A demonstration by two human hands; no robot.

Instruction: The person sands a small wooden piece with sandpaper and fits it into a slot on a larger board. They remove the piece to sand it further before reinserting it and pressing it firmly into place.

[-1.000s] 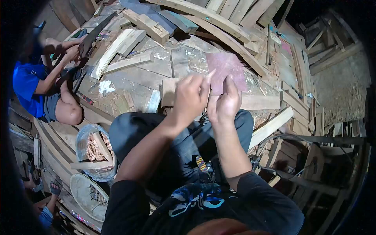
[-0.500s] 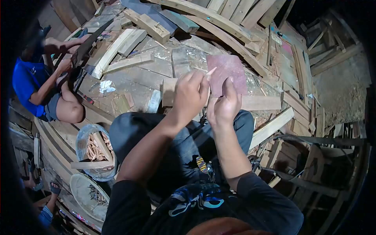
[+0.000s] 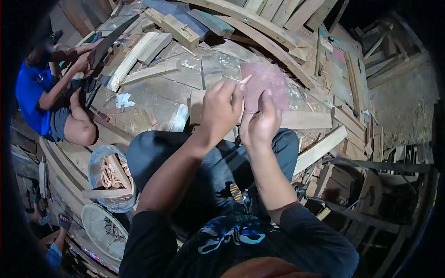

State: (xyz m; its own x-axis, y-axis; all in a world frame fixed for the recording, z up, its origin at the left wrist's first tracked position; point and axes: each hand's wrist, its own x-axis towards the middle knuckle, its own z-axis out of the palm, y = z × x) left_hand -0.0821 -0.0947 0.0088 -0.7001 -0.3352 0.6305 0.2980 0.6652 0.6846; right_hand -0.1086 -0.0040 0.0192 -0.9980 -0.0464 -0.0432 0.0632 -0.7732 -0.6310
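My left hand (image 3: pixel 219 107) is closed in a pinch on a small pointed wood piece (image 3: pixel 245 79), whose tip sticks out to the right over the sheet's left edge. A reddish-purple sheet, seemingly sandpaper (image 3: pixel 271 83), is held by my right hand (image 3: pixel 262 121), with the thumb on top and the fingers mostly hidden beneath it. Both hands are side by side above my crossed legs, near a wooden block (image 3: pixel 197 107) on the floor.
A basin of small wood pieces (image 3: pixel 109 178) and a second basin (image 3: pixel 103 227) stand at the lower left. At the left sits a person in blue (image 3: pixel 34 97), holding a long dark blade. Planks and curved beams (image 3: pixel 273 39) lie ahead; more timber is at the right.
Both my hands have shifted slightly left with the sheet and the pointed piece still held. The other person's hands and the long blade have moved slightly up and right.
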